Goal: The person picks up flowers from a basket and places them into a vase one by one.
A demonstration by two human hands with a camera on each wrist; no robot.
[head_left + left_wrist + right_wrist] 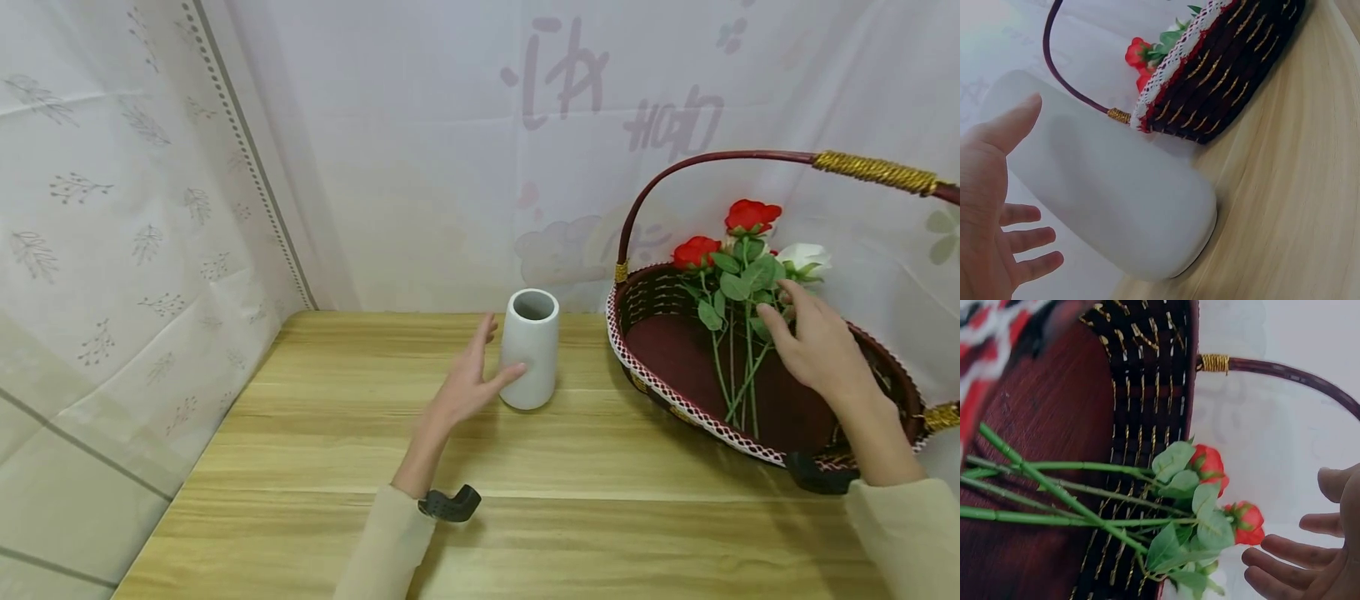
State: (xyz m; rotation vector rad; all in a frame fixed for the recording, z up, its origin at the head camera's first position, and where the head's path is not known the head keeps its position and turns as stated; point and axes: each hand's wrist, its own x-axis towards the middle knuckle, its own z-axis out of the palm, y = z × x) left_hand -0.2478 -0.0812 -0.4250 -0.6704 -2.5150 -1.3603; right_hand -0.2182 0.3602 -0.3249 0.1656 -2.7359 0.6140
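Note:
A pale grey vase [529, 367] stands upright on the table, its mouth facing up. My left hand [468, 379] is at the vase's left side, thumb and fingers spread apart; in the left wrist view the thumb [1016, 122] overlaps the upper part of the vase [1116, 187]. Artificial roses with green stems [735, 375] lean inside a dark wicker basket [671, 350]: red roses [696, 252] and a white rose [804, 258]. Beside their leaves [738, 285] hovers my right hand [817, 342], fingers loosely bent, holding nothing. In the right wrist view its fingertips are close to a red bloom [1247, 522].
The basket's tall arched handle [720, 156], partly wrapped in gold cord, rises over the flowers. Red-and-white lace trims its rim. A printed cloth [420, 167] hangs behind the wooden table [330, 450], and another patterned cloth [127, 250] hangs along the left side.

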